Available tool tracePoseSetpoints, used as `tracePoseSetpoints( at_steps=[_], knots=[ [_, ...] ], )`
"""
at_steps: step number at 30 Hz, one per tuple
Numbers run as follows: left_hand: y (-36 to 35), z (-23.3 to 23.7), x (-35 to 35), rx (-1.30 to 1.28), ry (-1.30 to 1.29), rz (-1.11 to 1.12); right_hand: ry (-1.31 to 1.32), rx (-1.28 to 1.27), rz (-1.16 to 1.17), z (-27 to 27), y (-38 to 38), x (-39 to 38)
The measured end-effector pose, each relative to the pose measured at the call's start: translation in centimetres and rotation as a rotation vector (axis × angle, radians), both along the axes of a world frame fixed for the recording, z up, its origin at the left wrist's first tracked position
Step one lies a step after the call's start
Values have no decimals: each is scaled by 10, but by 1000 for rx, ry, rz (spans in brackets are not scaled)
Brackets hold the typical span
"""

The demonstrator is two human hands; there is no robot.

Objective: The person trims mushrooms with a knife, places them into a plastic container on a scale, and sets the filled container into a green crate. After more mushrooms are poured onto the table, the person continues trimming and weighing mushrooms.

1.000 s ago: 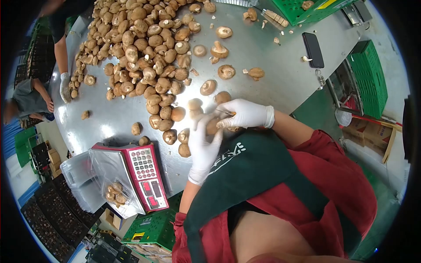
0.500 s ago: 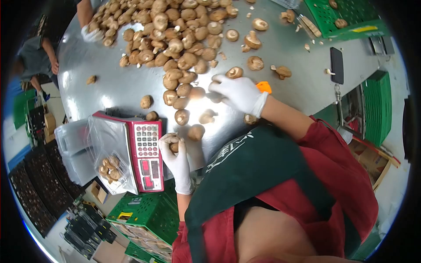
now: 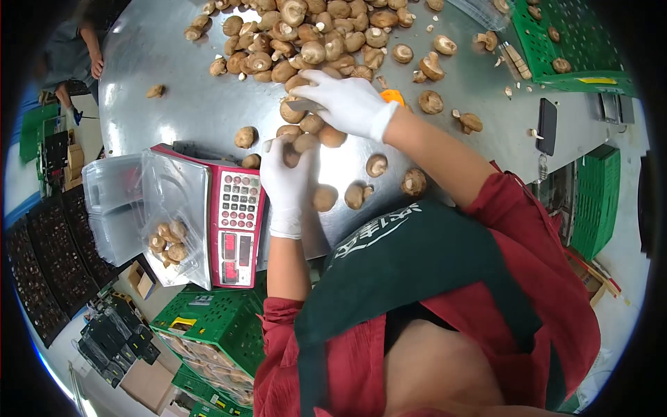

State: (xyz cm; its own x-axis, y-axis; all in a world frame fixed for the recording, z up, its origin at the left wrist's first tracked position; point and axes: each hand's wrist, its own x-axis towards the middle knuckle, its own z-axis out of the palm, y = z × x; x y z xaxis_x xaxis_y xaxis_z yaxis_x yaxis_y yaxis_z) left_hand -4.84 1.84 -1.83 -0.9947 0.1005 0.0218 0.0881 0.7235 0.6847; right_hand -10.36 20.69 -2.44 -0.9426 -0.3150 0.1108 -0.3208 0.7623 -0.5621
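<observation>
My left hand [image 3: 283, 177], in a white glove, is curled round a brown mushroom [image 3: 292, 157] beside the scale, mostly hidden by the fingers. My right hand [image 3: 345, 104], also gloved, grips a small knife with an orange handle [image 3: 392, 96]. Its blade [image 3: 306, 105] points left over mushrooms at the near edge of the pile [image 3: 313, 52]. Close to both hands lies a brown-capped mushroom [image 3: 332, 136]. Several loose ones, among them a stem-up mushroom [image 3: 376, 165], rest on the metal table [image 3: 187, 111] nearer my apron.
Left of my hands stands a red scale [image 3: 236, 201], bearing a clear plastic tray [image 3: 174, 201] with several mushrooms. More clear trays [image 3: 114, 208] sit beyond it. A phone [image 3: 547, 126] and a green crate [image 3: 577, 48] are at the right. Another person [image 3: 69, 52] stands far left.
My left hand has moved up and away from beside the scale's keypad towards the pile. My right hand with the knife has shifted up and left. The view has tilted slightly.
</observation>
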Motion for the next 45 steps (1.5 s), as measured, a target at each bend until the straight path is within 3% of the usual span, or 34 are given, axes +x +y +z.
tracePoseSetpoints(
  at_steps=[1, 4, 6, 11, 14, 18, 21, 24, 27, 30, 34, 38, 40, 42, 45],
  knots=[
    [-4, 0, 0, 82, 14, -4, -12, 23, 8, -4, -6, -6],
    [-18, 5, 7, 896, -377, 208, -149, 48, 36, 8, 3, -7],
    [-32, 2, 12, 1338, -506, -24, -124, 6, 68, 1, 12, -6],
    [-23, 6, 23, 1830, -687, 240, -136, 84, 102, 12, 12, 13],
    [-30, -13, 24, 2092, -788, 239, -118, 36, 105, 13, 17, 27],
    [-37, -25, 31, 2171, -840, 192, -106, -48, 98, 16, 26, 44],
    [-32, -23, 35, 2048, -796, 326, -90, -101, 15, 25, 27, 55],
    [-32, -35, 33, 2252, -922, 66, -186, -397, 82, 46, 16, 65],
    [-10, -1, 38, 1873, -790, 419, -269, -417, 68, 57, 2, 72],
    [-10, -7, 41, 1853, -787, 368, -354, -520, 65, 55, 2, 71],
    [-21, -20, 42, 2069, -799, 60, -406, -593, 83, 46, 7, 68],
    [-28, -21, 40, 2098, -758, 72, -429, -593, 23, 41, 23, 69],
    [-27, 2, 40, 1925, -639, 180, -455, -641, -8, 48, 34, 68],
    [-49, 13, 42, 1821, -507, 97, -396, -573, -102, 50, 43, 70],
    [-103, 66, 48, 1292, -35, 255, -397, -583, -206, 46, 61, 72]
  ],
)
